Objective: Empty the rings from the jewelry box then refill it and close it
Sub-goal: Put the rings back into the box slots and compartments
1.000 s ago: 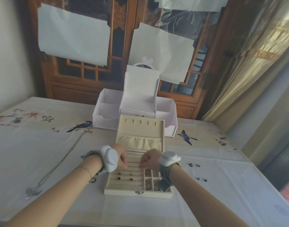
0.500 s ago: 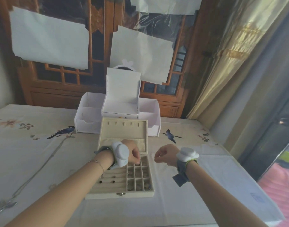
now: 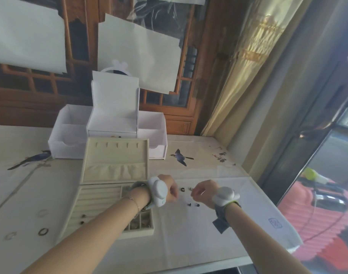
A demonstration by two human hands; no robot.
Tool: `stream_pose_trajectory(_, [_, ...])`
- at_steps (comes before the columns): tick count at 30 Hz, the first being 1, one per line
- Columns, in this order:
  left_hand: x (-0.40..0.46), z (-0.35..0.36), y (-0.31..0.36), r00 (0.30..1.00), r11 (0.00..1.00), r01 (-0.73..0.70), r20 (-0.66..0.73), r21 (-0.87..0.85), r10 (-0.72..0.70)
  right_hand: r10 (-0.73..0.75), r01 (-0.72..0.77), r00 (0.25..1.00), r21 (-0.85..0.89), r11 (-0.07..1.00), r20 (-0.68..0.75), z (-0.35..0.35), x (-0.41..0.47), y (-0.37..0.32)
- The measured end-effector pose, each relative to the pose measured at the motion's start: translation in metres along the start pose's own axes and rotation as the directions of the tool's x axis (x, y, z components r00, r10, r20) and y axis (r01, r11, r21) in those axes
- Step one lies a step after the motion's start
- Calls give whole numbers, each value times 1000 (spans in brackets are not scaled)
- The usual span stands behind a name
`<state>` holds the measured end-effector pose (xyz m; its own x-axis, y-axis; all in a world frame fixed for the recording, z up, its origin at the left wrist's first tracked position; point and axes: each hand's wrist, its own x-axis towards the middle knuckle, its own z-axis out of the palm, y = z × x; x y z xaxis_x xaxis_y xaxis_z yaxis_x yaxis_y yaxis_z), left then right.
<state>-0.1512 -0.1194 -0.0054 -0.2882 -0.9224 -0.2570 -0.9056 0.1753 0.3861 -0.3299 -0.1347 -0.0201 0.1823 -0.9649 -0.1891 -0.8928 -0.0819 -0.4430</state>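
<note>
The beige jewelry box (image 3: 94,210) lies open on the table, its lid (image 3: 113,161) standing upright. A few rings (image 3: 83,216) sit in its slotted left half, and small items fill the compartments (image 3: 141,224) at its right. My left hand (image 3: 169,187) hovers just right of the box with its fingers pinched. My right hand (image 3: 202,190) faces it, also pinched. Between and below the two hands, several small rings (image 3: 182,189) lie loose on the cloth. Whether either hand holds a ring is hidden by the fingers.
More rings (image 3: 43,231) lie on the cloth left of the box. A white organizer (image 3: 70,147) with an open lid stands behind it. The table's right edge (image 3: 277,210) is close to my right forearm, and a curtain (image 3: 248,86) hangs beyond.
Both hands have left the box and moved right, over the loose rings on the cloth. My head has turned right, so the box now sits left of centre.
</note>
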Motion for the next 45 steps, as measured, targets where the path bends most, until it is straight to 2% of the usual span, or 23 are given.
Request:
stream_pose_trajectory(11, [35, 19, 35, 994, 999, 28, 104, -47, -23, 92, -86, 991, -68, 994, 94, 11, 4, 20])
stream_pose_trajectory(16, [45, 35, 38, 996, 999, 41, 78, -23, -39, 120, -113, 987, -72, 991, 106, 15, 7, 21])
stream_pose_trajectory(26, [39, 37, 36, 998, 999, 41, 38, -26, -40, 97, -86, 991, -121, 989, 90, 16, 6, 22])
stream_pose_trajectory(33, [30, 31, 19, 998, 1000, 15, 66, -6, -15, 55, -15, 983, -221, 975, 175, 10, 1, 7])
stream_pose_trajectory(39, [12, 11, -3, 1000, 1000, -16, 17, -6, 16, 23, 0, 991, -173, 985, 132, 13, 2, -19])
stream_pose_trajectory(45, [-13, -13, -30, 999, 999, 14, -44, -49, -16, -56, 56, 995, 1, 998, 82, 14, 6, -52])
